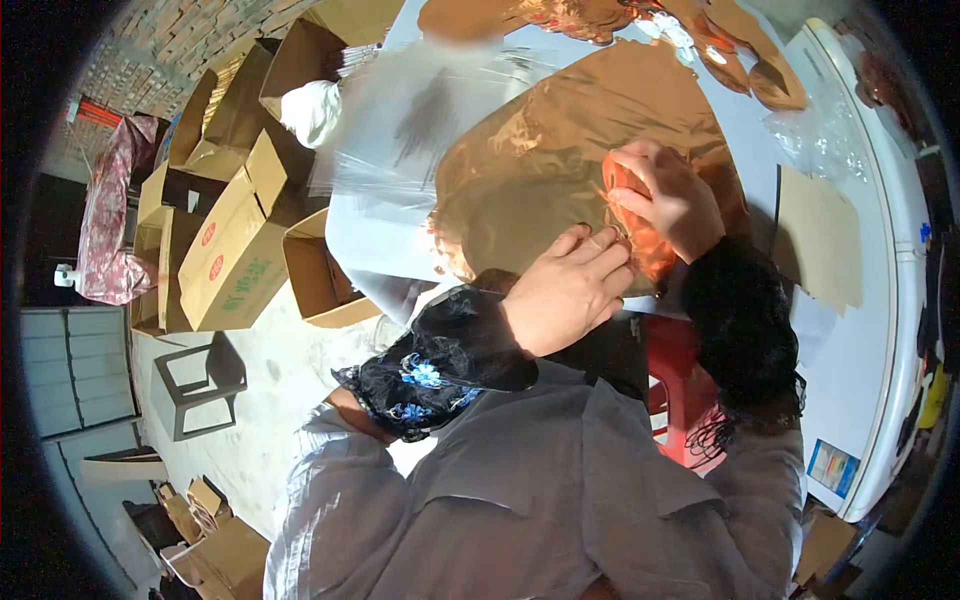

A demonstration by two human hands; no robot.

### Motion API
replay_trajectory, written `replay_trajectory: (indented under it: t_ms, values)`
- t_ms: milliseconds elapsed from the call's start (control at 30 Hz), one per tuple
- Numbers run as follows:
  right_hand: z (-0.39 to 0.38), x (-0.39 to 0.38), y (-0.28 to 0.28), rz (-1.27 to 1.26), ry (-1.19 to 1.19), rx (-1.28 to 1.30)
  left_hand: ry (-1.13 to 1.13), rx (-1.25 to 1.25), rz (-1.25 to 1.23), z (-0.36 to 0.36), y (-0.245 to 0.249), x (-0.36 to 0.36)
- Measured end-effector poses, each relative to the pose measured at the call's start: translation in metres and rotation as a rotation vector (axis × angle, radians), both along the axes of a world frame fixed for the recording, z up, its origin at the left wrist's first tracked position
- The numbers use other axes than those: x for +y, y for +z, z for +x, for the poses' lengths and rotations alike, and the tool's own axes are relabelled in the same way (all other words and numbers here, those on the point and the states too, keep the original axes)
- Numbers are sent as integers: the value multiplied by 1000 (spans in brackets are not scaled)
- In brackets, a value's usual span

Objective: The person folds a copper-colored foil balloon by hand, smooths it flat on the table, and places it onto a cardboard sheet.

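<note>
A large sheet of shiny copper-coloured foil (560, 150) lies spread over the table in front of me. My left hand (568, 288) rests flat on its near edge, palm down, fingers stretched towards the right. Just beyond those fingertips, my right hand (672, 198) is closed with bent fingers on a crumpled, brighter orange part of the foil (652, 250). The fingertips of the right hand press at the upper end of this folded part. Black lace sleeve covers, the left one with blue flowers, reach to both wrists.
Clear plastic sheets (400, 130) lie left of the foil, and more copper foil pieces (750, 50) at the far edge. Brown cardboard (818, 235) lies on the right. Cardboard boxes (235, 250), a dark stool (200, 385) and a red stool (675, 385) stand around the table.
</note>
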State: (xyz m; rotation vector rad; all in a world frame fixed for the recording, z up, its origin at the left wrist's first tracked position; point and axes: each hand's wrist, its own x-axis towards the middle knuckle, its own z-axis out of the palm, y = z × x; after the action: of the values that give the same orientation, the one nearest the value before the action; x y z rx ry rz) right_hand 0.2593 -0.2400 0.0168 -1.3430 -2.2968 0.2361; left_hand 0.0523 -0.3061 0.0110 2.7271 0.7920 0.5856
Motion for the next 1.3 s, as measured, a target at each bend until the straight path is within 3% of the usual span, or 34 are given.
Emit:
replay_trajectory:
  t_ms: [233,533,667,767,867,933,1233,1300]
  values:
    - [10,14,-4,59,71,-83,9,-11,2,1,-2,-2]
    - [7,18,5,-47,47,-6,48,-39,1,1,-6,-5]
    - [5,20,9,-48,68,-31,67,-173,29,-4,-4,-9]
    - [7,22,4,-28,83,-50,253,-223,-109,-26,15,-16]
    - [8,22,2,4,76,-83,591,-270,17,-62,21,-10]
    - [9,22,1,-1,66,-92,782,-88,29,-88,14,-5]
    - [10,20,0,23,57,-74,800,-63,-115,-109,11,9]
    - [10,21,-2,46,63,-78,828,-203,-425,-110,21,13]
